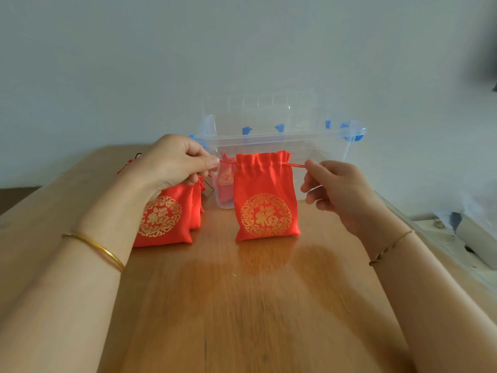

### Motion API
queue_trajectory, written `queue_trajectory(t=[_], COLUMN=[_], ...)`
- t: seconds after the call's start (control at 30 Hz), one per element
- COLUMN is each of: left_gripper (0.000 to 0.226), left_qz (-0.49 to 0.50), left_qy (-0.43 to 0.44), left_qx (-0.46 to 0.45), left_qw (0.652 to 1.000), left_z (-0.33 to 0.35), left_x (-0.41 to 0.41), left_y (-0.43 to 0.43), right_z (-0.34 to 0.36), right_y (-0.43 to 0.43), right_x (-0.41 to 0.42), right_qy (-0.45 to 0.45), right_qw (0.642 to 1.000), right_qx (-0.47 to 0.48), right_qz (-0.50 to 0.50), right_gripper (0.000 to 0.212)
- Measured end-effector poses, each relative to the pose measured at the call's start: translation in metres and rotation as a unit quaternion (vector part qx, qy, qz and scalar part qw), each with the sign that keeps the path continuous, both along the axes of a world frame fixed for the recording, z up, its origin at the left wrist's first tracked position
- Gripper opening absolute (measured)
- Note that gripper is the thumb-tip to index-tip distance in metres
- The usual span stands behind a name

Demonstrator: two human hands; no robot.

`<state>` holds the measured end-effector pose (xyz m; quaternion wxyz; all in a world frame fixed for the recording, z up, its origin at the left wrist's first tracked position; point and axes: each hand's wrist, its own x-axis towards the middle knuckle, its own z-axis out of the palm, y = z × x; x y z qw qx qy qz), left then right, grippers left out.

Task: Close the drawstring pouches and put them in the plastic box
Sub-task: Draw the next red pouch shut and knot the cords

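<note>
Pouches (pixel 266 205): one held, two on table (pixel 242 292), one in box (pixel 282 135)

One view only, worn on the head, wide-angle. Facing forward and down along table (pixel 242 305) toward box (pixel 269 134) and wall (pixel 161 49). Close in: left hand (pixel 172 162) and right hand (pixel 338 184) mid-frame, forearms (pixel 67 292) entering from bottom corners.

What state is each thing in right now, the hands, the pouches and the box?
Left hand: pinches left cord.
Right hand: pinches right cord.
Held pouch: upright, mouth partly gathered, not fully shut.
Side pouches: stacked, mouths hidden behind the left hand.
Box: open, one pouch inside.
</note>
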<state>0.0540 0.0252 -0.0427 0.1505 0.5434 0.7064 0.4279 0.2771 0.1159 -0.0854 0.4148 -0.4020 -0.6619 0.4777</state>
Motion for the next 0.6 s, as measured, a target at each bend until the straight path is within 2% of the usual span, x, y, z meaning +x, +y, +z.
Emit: queue_trajectory(t=[0.07, 0.13, 0.2, 0.27, 0.3, 0.37, 0.47, 0.53, 0.6], left_gripper=[0.018, 0.023, 0.028, 0.031, 0.032, 0.032, 0.027, 0.021, 0.021], left_qz=[0.012, 0.021, 0.038, 0.045, 0.043, 0.016, -0.115, -0.181, -0.196], left_qy=[-0.010, -0.017, -0.010, -0.023, -0.038, -0.111, -0.285, -0.335, -0.350], left_qx=[-0.010, -0.031, -0.053, -0.071, -0.070, -0.038, 0.043, 0.084, 0.104], left_qw=[1.000, 0.999, 0.998, 0.996, 0.996, 0.993, 0.951, 0.921, 0.910], left_z=[0.000, 0.002, 0.006, 0.010, 0.012, 0.017, 0.026, 0.029, 0.029], left_x=[-0.002, -0.007, -0.014, -0.019, -0.018, -0.013, 0.001, 0.013, 0.024], left_y=[-0.001, -0.004, -0.008, -0.013, -0.015, -0.017, -0.019, -0.016, -0.011], right_z=[0.000, 0.000, 0.000, -0.003, -0.005, -0.006, 0.004, 0.019, 0.037], right_y=[0.002, 0.007, 0.013, 0.016, 0.016, 0.013, 0.001, -0.011, -0.021], right_x=[0.002, 0.006, 0.010, 0.012, 0.011, 0.006, -0.004, -0.011, -0.020], right_qy=[0.135, 0.251, 0.326, 0.346, 0.343, 0.302, 0.217, 0.187, 0.164], right_qw=[0.980, 0.931, 0.886, 0.873, 0.878, 0.912, 0.967, 0.981, 0.986], right_qx=[-0.132, -0.250, -0.327, -0.345, -0.335, -0.277, -0.125, -0.035, 0.033], right_qz=[0.066, 0.089, 0.050, 0.000, -0.013, -0.032, -0.047, -0.032, -0.005], right_gripper=[0.028, 0.029, 0.030, 0.029, 0.029, 0.028, 0.028, 0.030, 0.030])
